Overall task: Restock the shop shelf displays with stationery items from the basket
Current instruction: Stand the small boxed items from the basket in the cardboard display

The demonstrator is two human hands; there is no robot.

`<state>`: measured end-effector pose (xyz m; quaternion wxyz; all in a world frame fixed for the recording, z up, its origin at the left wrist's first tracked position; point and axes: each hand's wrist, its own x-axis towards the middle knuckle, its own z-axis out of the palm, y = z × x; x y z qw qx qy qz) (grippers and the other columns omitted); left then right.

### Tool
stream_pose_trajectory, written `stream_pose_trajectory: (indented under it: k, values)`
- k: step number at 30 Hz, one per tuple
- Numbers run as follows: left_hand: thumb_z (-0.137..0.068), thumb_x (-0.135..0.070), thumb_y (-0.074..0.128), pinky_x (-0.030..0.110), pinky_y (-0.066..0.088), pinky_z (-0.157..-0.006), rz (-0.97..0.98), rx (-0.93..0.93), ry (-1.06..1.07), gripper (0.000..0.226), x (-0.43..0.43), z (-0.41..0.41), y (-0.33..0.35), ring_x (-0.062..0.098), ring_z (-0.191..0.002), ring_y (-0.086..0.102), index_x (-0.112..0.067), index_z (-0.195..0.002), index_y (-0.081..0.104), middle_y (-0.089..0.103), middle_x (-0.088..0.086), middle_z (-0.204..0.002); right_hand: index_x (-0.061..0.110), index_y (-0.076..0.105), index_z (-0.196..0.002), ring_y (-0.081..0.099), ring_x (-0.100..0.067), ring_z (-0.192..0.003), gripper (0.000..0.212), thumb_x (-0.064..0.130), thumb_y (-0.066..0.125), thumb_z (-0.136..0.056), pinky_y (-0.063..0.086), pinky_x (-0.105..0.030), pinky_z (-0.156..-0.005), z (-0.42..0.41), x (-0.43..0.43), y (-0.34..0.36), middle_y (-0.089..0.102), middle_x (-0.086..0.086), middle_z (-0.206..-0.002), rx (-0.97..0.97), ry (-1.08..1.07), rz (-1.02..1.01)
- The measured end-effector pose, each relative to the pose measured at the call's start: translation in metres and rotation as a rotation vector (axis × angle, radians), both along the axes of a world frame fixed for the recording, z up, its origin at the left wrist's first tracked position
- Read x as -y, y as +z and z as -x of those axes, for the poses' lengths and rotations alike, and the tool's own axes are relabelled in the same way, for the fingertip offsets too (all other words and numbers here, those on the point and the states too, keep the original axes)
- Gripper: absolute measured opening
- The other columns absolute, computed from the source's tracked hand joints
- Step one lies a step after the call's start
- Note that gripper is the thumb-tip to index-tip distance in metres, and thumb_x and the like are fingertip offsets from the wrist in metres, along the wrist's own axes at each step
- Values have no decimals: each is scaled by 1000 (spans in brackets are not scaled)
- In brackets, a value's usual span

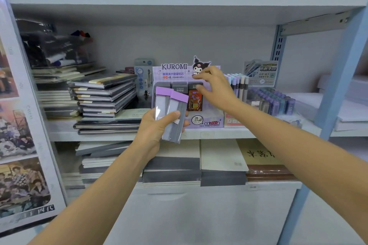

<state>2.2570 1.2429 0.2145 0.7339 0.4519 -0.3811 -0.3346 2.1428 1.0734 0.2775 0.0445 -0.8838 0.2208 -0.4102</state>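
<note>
From my remote seat, the right hand is the hard part. It reaches into the Kuromi display box, with its bent fingers against the box's printed header card and its thumb beside the dark cases in the far row. The hand covers whatever lies under its fingertips, so I cannot tell whether it is pinching something or only touching the card.

The far left of the shelf is blurred. A clear tub there holds what look like markers, but I cannot make them out. The small print on the display box is also too fine to read beyond "KUROMI" and "0.5mm". Both forearms run out of the bottom edge of the view.

The left hand grips two flat, purple-capped lead refill cases. Its thumb lies across their fronts and its fingers are wrapped behind. The cases stand nearly upright, fanned a little apart, just in front of the left side of the display box, and they hide its near-left slots.

A slumped stack of notebooks lies to the left of the box. To its right are upright mechanical pencils and a tray of purple lead tubes.
</note>
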Motion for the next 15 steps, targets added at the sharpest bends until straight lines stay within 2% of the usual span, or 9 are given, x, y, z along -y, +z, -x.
stream_pose_trajectory:
  k: [2,3,5,8,10,12,15]
  values:
    - [-86,-8,68,33,59,-62,-5,11,-8,25,1,5,1,31,-82,73,-9,-110,63,75,16,-95,16,64,-120,57,-6,-74,26,25,59,-95,45,-13,-71,7,-19,-2,59,0,-110,182,197,-261]
    - [-86,-7,68,33,59,-61,-10,17,-11,24,2,8,1,32,-81,73,-8,-110,63,74,17,-96,16,65,-116,57,-5,-62,24,26,61,-94,47,-14,-60,10,-28,-3,64,-1,-103,197,285,-416]
    - [-86,-8,68,35,59,-63,-31,29,-18,27,5,13,0,36,-83,72,-5,-112,63,73,20,-99,14,67,-111,55,-7,-49,22,25,66,-91,48,-18,-49,17,-40,-8,68,-3,-85,122,375,-627]
    - [-89,-28,65,37,59,-70,-91,61,-70,33,7,19,0,36,-88,72,-8,-116,64,73,17,-102,6,67,-110,55,-8,-47,22,13,68,-89,48,-18,-48,25,-46,-12,65,-6,-68,127,429,-757]
    - [-95,-47,50,35,57,-72,-146,51,-157,39,7,21,1,30,-85,72,-16,-108,70,73,16,-104,3,65,-111,58,-8,-51,22,10,66,-90,50,-18,-51,30,-45,-10,66,-4,-68,205,445,-823]
    - [-97,-54,39,28,53,-61,-220,32,-206,45,7,23,1,24,-74,71,-22,-109,69,73,15,-104,1,61,-112,61,-11,-57,23,13,64,-92,53,-19,-57,34,-43,-7,66,-8,-81,265,461,-897]
    - [-94,-53,47,21,41,-41,-289,-10,-213,42,8,28,-1,14,-53,60,-20,-111,65,74,9,-95,1,57,-111,61,-14,-62,33,27,63,-92,53,-24,-63,41,-43,-6,64,-10,-91,266,472,-973]
